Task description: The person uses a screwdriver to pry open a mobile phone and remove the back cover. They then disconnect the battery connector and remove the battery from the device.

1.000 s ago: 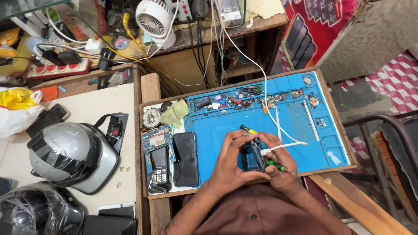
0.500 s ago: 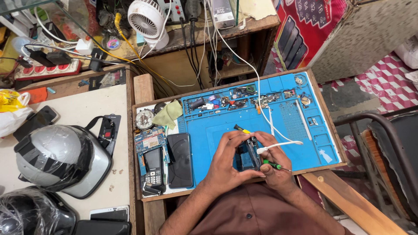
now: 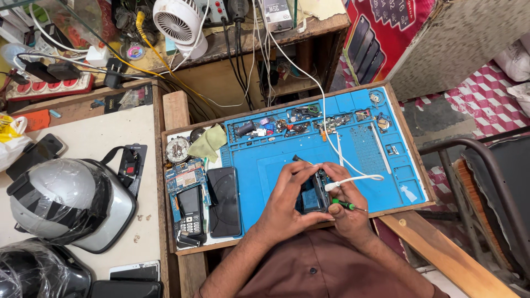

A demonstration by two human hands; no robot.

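**Small phone cradled between two hands over a blue repair mat**

Spread across the wooden tray (image 3: 411,144): a blue work mat (image 3: 276,165), its moulded top row of pockets keeping screws and small parts (image 3: 309,122) sorted and within reach. Left of the tray, on the pale table (image 3: 105,132), a grey helmet (image 3: 63,201), parked well clear of the working area. Above, on the cluttered shelf, a white desk fan (image 3: 178,22) aimed down toward the bench, probably for cooling or clearing fumes.

On the mat's left margin, set aside yet close: a dark smartphone (image 3: 224,201) lying flat, a keypad phone (image 3: 190,212) just beside it on a blue circuit board (image 3: 185,175), and a green cloth (image 3: 208,142) at the top corner, handy for wiping.

At the near middle of the mat, both hands together, closed around a small opened phone (image 3: 312,196). Left hand (image 3: 290,201) wrapped about its left side, steadying it slightly above the mat. Right hand (image 3: 342,204) gripping the right side, with a green-handled screwdriver (image 3: 346,205) tucked among the fingers, likely kept ready. A white cable (image 3: 353,179) looping across the right hand from the shelf; whether plugged into the phone cannot be told.
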